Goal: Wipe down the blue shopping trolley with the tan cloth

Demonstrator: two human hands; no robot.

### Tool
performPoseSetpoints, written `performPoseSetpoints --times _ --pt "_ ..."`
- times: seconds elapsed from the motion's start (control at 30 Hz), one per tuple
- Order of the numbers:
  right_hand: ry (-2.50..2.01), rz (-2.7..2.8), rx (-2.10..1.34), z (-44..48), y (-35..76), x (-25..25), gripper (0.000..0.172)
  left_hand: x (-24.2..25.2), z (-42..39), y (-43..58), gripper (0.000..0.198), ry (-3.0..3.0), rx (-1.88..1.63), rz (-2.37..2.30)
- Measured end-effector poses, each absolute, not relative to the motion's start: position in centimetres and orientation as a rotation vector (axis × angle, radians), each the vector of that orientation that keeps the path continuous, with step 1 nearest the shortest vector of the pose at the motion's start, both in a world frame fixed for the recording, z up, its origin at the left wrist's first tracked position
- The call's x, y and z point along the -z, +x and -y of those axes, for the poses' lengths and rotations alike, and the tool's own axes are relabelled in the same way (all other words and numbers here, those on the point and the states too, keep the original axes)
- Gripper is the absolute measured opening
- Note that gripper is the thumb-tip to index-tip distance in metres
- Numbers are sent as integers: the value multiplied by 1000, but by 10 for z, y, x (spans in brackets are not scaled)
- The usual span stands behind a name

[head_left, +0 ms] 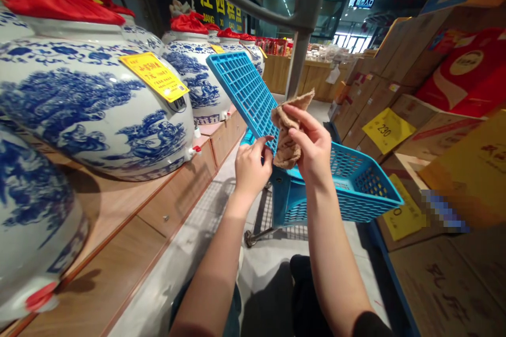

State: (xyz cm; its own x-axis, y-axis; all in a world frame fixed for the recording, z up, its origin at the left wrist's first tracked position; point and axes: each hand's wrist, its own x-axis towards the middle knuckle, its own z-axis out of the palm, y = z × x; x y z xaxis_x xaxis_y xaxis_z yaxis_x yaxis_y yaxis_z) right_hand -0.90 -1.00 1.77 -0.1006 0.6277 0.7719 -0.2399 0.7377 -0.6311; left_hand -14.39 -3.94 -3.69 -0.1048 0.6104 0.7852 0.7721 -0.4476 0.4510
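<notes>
your right hand (pixel 312 142) is curled closed on a brown cloth (pixel 286 134); your half-open left hand (pixel 253 171), just left of it, touches the blue plastic basket (pixel 356 189).

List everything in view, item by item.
porcelain jars: at least six, blue and white, red cloth tops, row along left
wooden shelf: one, light brown, under jars
yellow price tags: several, on jars and boxes
cardboard boxes: many, tan, stacked right
red box: one, red, upper right
shopping basket: one, blue, centre right
mesh panel: one, blue, above basket
cart pole: one, grey, centre
tan cloth: one, tan, in right hand
left hand: one, fingertip on mesh panel
right hand: one, pinching cloth
</notes>
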Motion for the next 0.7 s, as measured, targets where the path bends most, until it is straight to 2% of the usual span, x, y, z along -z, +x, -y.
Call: performPoseSetpoints --times 0.07,0.17,0.2,0.4,0.6,0.7 --pt "-308 1588 -712 9 -6 -20 34 38 39 -145 34 -2004 1518 1571" --pt "-370 1665 -717 7 -2 -15 16 40 38 -147 26 -1990 1480 1575" --pt "-384 1661 -735 6 -1 -12 15 40 38 -147 23 -1988 1486 1572" --pt "-458 1628 -606 9 -10 1 20 42 37 -151 24 -1994 1708 1453" --pt "-491 1786 -401 12 -10 20 50 41 37 -168 31 -1966 2040 1370" --pt "-579 1833 -235 15 -9 45 45 47 30 -175 30 -1795 2155 1381"
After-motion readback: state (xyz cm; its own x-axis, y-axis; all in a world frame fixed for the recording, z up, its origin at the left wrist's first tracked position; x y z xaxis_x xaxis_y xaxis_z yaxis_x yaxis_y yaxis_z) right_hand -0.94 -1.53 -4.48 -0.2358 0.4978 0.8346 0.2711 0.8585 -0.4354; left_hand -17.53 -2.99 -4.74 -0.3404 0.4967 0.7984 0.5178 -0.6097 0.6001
